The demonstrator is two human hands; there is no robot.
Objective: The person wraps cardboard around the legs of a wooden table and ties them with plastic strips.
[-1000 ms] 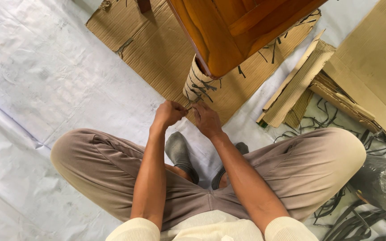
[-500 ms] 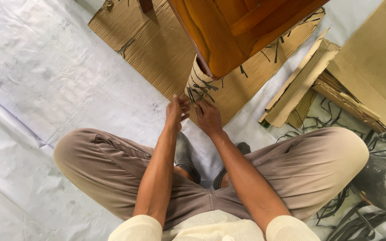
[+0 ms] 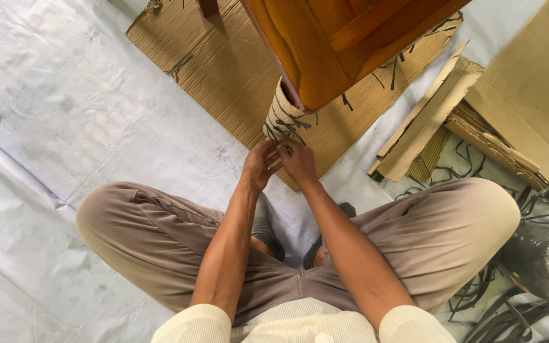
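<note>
Two hands work at one wrapped furniture leg (image 3: 285, 117), which stands on a flat cardboard sheet (image 3: 223, 70) under the corner of a polished wooden piece (image 3: 325, 44). The left hand (image 3: 259, 164) and right hand (image 3: 298, 162) meet at the foot of the leg, fingers curled narrow and pinching the dark strapping (image 3: 287, 130) wound over its cardboard wrap. The person squats, two knees spread wide. To the right lie several folded cardboard pieces (image 3: 427, 121), loose dark strap offcuts (image 3: 478, 286) and one grey plastic roll (image 3: 544, 260). White sheeting (image 3: 52, 127) covers the floor.
</note>
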